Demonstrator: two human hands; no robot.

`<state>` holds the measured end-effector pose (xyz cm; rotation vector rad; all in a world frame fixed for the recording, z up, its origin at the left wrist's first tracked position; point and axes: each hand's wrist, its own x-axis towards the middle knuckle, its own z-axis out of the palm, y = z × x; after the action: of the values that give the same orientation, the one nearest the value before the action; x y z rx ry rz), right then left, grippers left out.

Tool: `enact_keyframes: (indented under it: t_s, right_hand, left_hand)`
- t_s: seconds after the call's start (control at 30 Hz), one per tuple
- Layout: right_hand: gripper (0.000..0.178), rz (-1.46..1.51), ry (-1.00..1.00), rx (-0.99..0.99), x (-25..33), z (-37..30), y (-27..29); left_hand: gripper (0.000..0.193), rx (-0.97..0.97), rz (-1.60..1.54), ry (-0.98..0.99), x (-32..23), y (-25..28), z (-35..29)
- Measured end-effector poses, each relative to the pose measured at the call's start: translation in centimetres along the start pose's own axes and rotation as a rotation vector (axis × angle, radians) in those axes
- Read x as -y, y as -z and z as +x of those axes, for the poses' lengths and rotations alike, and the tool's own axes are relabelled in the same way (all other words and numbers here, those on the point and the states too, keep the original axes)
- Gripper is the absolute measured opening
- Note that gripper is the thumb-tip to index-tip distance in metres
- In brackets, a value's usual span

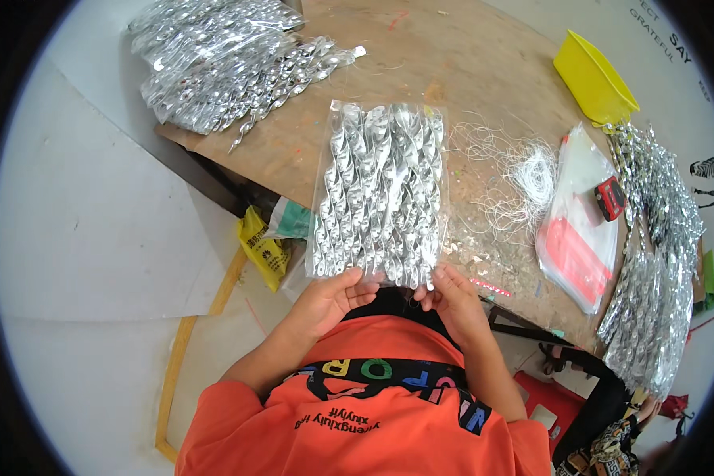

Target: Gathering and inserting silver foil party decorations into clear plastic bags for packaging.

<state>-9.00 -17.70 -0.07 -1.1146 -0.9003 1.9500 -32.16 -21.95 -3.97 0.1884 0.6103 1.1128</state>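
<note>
A clear plastic bag [382,190] holds several silver twisted foil strips lying side by side lengthwise. Its far part rests over the wooden table, and its near end reaches past the edge toward my body. My left hand [337,300] grips the near left corner between thumb and fingers. At the near right corner, my right hand [452,300] pinches the plastic beside the strip ends.
Bagged silver spirals [214,67] are piled far left on the table [452,63]. Right of my bag lie white string [529,181], flat clear bags [579,262] and a red-black tape measure [609,198]. Silver strands [654,262] hang at the right edge near a yellow bin [593,78].
</note>
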Motion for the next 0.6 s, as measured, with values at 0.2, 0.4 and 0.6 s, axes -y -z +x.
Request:
enact_keyframes:
  t_s: [0.2,0.4,0.6]
  right_hand:
    - [0.027,-0.271,0.065,-0.083,-1.1,0.0,-0.2]
    - [0.028,-0.374,0.236,-0.159,-1.8,-1.0,-0.4]
    - [0.032,-0.526,0.309,-0.163,-2.6,-0.8,0.0]
  left_hand:
    - [0.024,0.014,0.053,0.059,-0.5,1.2,-0.7]
    - [0.044,0.037,0.045,-0.062,-2.5,3.6,-2.1]
    - [0.034,-0.201,0.323,-0.263,-4.4,3.6,-0.3]
